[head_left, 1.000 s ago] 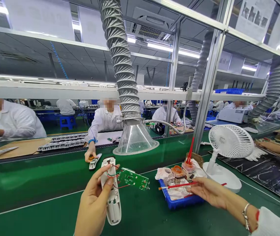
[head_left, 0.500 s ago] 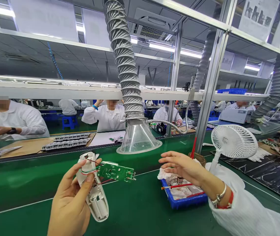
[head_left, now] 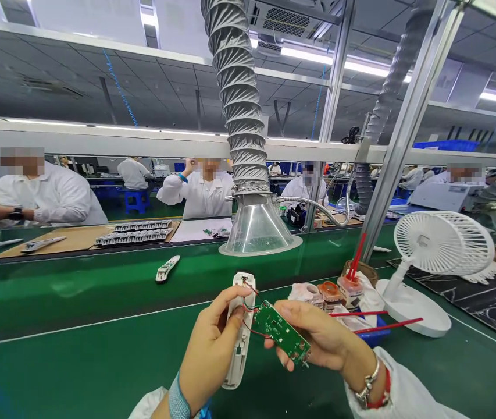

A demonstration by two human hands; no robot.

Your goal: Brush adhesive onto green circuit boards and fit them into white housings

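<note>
My left hand (head_left: 210, 349) is wrapped round a white plastic casing (head_left: 239, 331) held upright over the green belt. Thin red and black wires (head_left: 251, 302) run from the casing's top to a green circuit board (head_left: 281, 334). My right hand (head_left: 321, 337) holds that board from below, fingers curled under it, tilted down to the right. Both hands sit close together in front of the clear funnel hood (head_left: 260, 230).
A blue tray (head_left: 381, 334) with cloths, small pots and red brushes (head_left: 356, 314) lies right of my hands. A white desk fan (head_left: 442, 244) stands beyond it. Another white casing (head_left: 167, 269) lies on the belt. Co-workers in white coats sit across the line.
My right hand has come back from the tray and taken hold of the green board. The casing has been turned upright and brought to the middle.
</note>
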